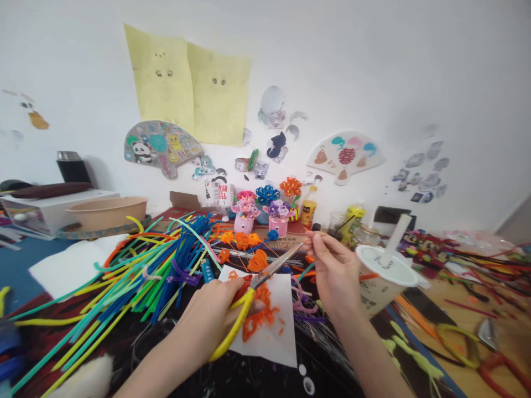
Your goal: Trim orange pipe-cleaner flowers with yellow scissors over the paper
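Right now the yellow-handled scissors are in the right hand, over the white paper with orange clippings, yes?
No: the yellow-handled scissors are in the left hand, not the right, as the head view shows. They are over the white paper with orange clippings, as you said.

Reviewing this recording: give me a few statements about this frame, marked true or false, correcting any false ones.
1. The left hand holds yellow-handled scissors. True.
2. The right hand lies flat on the table. False: it is raised, pinching a thin orange strand between its fingertips.
3. Orange snippets lie on a sheet of white paper. True.
4. The cup beside the right hand has no lid. False: it has a white lid with a straw through it.
5. A heap of multicoloured pipe cleaners lies left of the paper. True.
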Demonstrator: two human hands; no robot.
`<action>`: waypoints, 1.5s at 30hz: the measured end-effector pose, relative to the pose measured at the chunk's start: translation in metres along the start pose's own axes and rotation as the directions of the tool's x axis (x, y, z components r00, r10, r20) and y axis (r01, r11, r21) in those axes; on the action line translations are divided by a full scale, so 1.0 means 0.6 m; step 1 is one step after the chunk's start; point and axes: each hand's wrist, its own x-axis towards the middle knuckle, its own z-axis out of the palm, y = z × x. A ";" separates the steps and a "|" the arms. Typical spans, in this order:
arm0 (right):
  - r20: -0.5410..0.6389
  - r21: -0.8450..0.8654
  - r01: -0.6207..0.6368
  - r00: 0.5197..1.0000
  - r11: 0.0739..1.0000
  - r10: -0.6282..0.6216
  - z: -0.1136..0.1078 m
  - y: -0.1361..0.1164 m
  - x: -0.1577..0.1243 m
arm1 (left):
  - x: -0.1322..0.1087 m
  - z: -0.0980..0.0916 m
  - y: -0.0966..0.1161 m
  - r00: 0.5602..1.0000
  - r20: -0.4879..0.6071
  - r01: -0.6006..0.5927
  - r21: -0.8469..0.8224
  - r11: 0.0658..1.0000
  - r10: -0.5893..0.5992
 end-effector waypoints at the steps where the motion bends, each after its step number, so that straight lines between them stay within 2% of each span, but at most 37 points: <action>1: -0.009 -0.011 0.002 1.000 1.000 -0.002 0.000 0.000 0.000 | 0.001 -0.001 0.000 1.000 -0.014 0.001 0.015 1.000 -0.001; 10: -0.073 -0.063 -0.033 0.997 0.997 0.029 -0.002 -0.002 0.002 | -0.008 -0.006 0.002 0.999 -0.013 0.036 0.015 0.999 -0.035; 15: -0.105 -0.084 -0.087 0.991 0.993 0.078 -0.007 0.001 0.007 | -0.002 -0.008 0.004 0.995 -0.075 0.064 -0.075 0.995 -0.070; 18: -0.053 -0.135 -0.126 0.991 0.983 0.120 -0.005 0.002 0.006 | -0.001 -0.013 0.007 0.985 -0.131 0.093 -0.122 0.988 -0.109; 22: 0.042 -0.198 -0.188 0.979 0.962 0.200 0.003 0.002 -0.003 | -0.005 -0.017 0.013 0.968 -0.213 0.076 -0.251 0.965 -0.131; 24: 0.083 -0.231 -0.207 0.969 0.951 0.231 0.007 0.004 -0.008 | -0.007 -0.018 0.017 0.973 -0.181 0.068 -0.375 0.925 -0.145; 27: 0.131 -0.275 -0.223 0.955 0.935 0.266 0.011 0.008 -0.015 | -0.008 -0.014 0.022 0.991 -0.071 0.050 -0.566 0.823 -0.109; 30: 0.150 -0.286 -0.254 0.941 0.924 0.304 0.013 0.013 -0.020 | -0.007 -0.006 0.025 0.999 -0.031 0.003 -0.638 0.770 -0.030; 33: 0.145 -0.268 -0.278 0.935 0.922 0.324 0.013 0.015 -0.022 | -0.009 0.002 0.025 0.999 -0.036 -0.016 -0.631 0.776 -0.009; 40: 0.146 -0.269 -0.272 0.936 0.924 0.319 0.014 0.012 -0.021 | -0.010 -0.003 0.025 0.992 -0.088 0.019 -0.607 0.795 -0.090; 45: 0.113 -0.246 -0.270 0.946 0.931 0.304 0.013 0.010 -0.020 | -0.007 -0.008 0.016 0.974 -0.184 0.034 -0.474 0.880 -0.136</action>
